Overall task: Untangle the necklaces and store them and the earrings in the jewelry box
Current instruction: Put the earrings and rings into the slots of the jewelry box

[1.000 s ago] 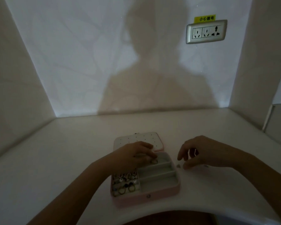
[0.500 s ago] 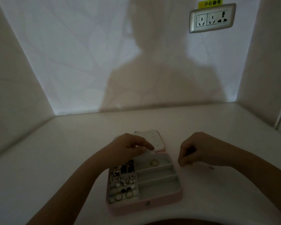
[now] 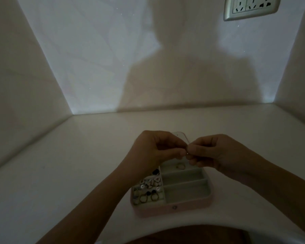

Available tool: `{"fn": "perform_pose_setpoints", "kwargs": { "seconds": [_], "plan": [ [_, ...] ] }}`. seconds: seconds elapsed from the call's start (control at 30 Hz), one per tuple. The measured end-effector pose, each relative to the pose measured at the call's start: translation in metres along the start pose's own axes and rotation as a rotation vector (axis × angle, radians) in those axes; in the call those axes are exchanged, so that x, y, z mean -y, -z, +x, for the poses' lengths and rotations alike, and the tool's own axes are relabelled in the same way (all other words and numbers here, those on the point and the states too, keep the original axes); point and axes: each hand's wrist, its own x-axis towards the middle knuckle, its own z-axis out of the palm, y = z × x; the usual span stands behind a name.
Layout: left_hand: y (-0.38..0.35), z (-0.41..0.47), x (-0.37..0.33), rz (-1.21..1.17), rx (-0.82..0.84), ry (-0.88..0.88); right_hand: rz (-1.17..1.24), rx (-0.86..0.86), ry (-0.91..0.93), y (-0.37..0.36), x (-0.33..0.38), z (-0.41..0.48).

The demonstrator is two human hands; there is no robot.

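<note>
A pink jewelry box (image 3: pixel 173 208) lies open on the white desk, near its front edge. Its left section holds several rings and small pieces (image 3: pixel 148 191). One ring-like piece (image 3: pixel 180 166) lies in the rear right compartment; the two compartments in front of it look bare. My left hand (image 3: pixel 155 148) and my right hand (image 3: pixel 209 152) meet above the rear of the box, and their fingertips pinch one tiny shiny piece (image 3: pixel 187 153), probably an earring. The box's lid (image 3: pixel 182 136) is mostly hidden behind my hands.
The white desk (image 3: pixel 77 164) sits in a niche with walls on the left, back and right. A silver power socket (image 3: pixel 250 7) is on the back wall, top right. The desk's curved front edge runs just below the box.
My right hand lifted from the desk to the right of the box and moved left. My left hand rose from the box. Both hands now meet and pinch a small piece.
</note>
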Motion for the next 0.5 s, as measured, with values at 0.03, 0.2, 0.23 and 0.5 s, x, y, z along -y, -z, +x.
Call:
{"fn": "perform_pose_setpoints", "kwargs": {
  "seconds": [0.03,0.2,0.23,0.5],
  "plan": [
    [0.002,-0.001,-0.001,-0.001,-0.007,-0.003,0.008,0.012,-0.013,-0.003,0.001,0.002],
    [0.012,-0.011,-0.002,-0.072,-0.104,-0.004,0.095,0.036,-0.044,-0.018,0.006,0.014],
    [0.014,-0.014,-0.002,-0.075,-0.122,0.000,0.109,0.043,-0.055,-0.021,0.005,0.015],
    [0.026,-0.032,0.010,0.019,-0.147,0.095,0.131,0.037,-0.086,-0.043,-0.010,0.028]
  ]
}}
